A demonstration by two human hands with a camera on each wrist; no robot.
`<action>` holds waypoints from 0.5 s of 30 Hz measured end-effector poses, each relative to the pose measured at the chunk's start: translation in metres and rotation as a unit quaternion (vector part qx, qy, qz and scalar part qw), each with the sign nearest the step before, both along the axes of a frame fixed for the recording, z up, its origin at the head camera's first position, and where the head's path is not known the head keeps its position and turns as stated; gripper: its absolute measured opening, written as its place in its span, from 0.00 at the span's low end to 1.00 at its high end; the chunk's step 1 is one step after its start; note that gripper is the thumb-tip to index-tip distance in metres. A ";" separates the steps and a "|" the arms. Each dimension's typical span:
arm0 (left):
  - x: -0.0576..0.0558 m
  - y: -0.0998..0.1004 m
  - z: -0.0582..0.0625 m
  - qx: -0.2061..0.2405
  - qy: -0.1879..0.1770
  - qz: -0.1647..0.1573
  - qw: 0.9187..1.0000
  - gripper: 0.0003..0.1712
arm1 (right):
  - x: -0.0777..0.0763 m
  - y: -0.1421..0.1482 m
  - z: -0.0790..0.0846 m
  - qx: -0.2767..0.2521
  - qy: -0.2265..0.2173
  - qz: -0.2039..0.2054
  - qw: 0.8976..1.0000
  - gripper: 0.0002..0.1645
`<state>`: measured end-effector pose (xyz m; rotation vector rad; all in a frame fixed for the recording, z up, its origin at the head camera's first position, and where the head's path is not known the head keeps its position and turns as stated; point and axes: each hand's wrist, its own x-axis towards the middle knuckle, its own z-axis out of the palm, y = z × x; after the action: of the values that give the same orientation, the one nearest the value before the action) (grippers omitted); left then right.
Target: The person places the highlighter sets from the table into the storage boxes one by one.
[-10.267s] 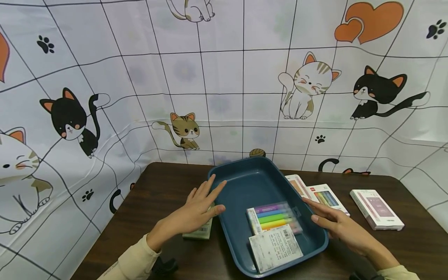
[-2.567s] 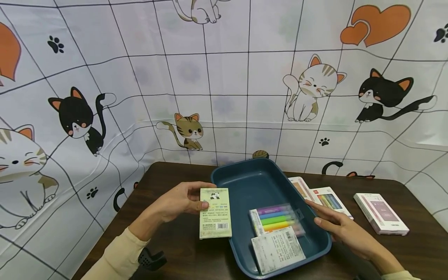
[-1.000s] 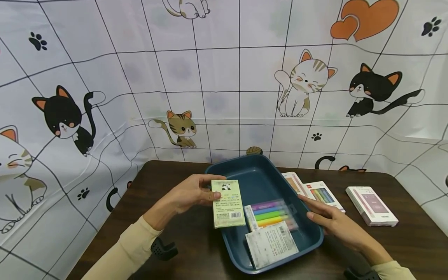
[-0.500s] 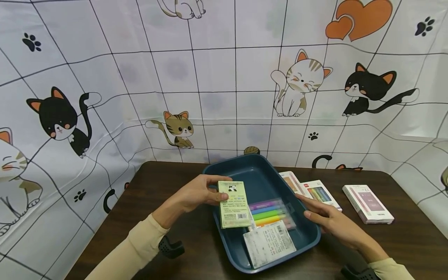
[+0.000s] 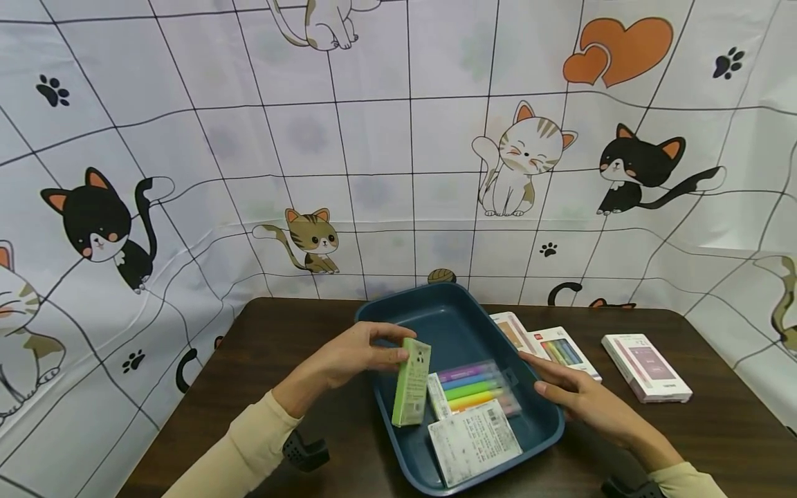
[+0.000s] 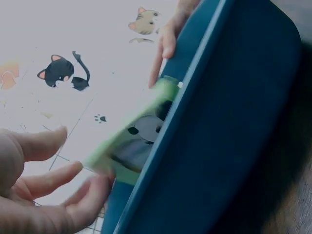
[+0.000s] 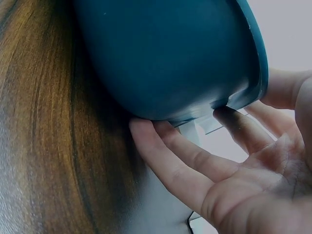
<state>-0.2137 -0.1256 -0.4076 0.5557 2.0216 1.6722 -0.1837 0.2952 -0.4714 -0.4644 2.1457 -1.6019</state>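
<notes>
My left hand (image 5: 355, 356) is at a light green box (image 5: 411, 384) with a panda picture, which stands tilted on its narrow side over the left of the blue tray (image 5: 438, 311). In the left wrist view the thumb is apart from the box and one fingertip is right at its edge; the box is blurred. My right hand (image 5: 582, 398) holds the tray's right rim, thumb over the edge and fingers along the outer wall (image 7: 170, 63). Inside the tray lie a clear pack of coloured markers (image 5: 470, 387) and a white box with printed text (image 5: 474, 443).
Right of the tray, a pinkish white box (image 5: 512, 330) and a box with coloured stripes (image 5: 563, 351) lie side by side. A white box with a mauve panel (image 5: 647, 366) is farther right on the dark wooden table (image 5: 299, 328). Behind hangs a cat-patterned cloth (image 5: 386, 200).
The left hand lifted the green box from the table beside the tray and brought it right, over the tray. The box has turned from its broad face to its narrow side. The right hand stays.
</notes>
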 end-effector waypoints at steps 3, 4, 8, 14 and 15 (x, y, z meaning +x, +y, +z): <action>0.001 0.000 0.002 -0.054 0.059 0.027 0.996 0.25 | 0.000 0.000 0.000 -0.002 -0.004 -0.002 1.000 0.36; 0.002 0.000 0.003 -0.072 0.075 0.039 0.994 0.25 | 0.001 0.000 0.000 -0.003 -0.005 -0.003 1.000 0.36; 0.005 0.001 0.004 -0.120 0.116 0.073 0.983 0.23 | 0.001 -0.001 0.000 -0.013 -0.012 0.001 1.000 0.37; 0.008 -0.001 0.002 -0.163 0.175 0.095 0.966 0.23 | 0.002 -0.002 0.002 -0.016 -0.009 0.007 1.000 0.36; 0.009 -0.001 0.002 -0.171 0.189 0.097 0.962 0.23 | 0.002 -0.002 0.002 -0.017 -0.009 0.008 1.000 0.36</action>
<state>-0.2049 -0.1268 -0.4055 0.6021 2.6471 1.3422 -0.1818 0.2934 -0.4694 -0.4739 2.0993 -1.6302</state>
